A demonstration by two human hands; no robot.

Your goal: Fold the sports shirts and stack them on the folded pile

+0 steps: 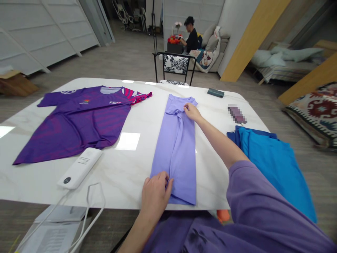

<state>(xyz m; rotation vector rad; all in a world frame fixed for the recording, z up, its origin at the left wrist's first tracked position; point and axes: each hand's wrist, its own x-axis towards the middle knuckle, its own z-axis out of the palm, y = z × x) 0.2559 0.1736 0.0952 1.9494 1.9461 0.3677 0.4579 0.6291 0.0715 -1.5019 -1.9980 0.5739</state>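
Note:
A lavender T-shirt (181, 154) lies on the white table in a long narrow strip, its sides folded inward and its collar at the far end. My right hand (192, 112) reaches across and pinches the cloth near the folded sleeve, just below the collar. At the near end, my left hand (156, 191) has its fingers curled on the left edge close to the hem, gripping the cloth there. Creases run lengthwise between the two hands. To the left, a purple patterned jersey (86, 119) is spread out with its sleeves apart.
Folded blue clothes (273, 158) are stacked at the table's right edge. A white power strip (80, 168) with a cable lies at the near left. A phone (237, 114) and a dark case (216, 92) sit at the far right. Behind the table (142, 116) stands a chair (176, 65); a person (192, 37) sits beyond.

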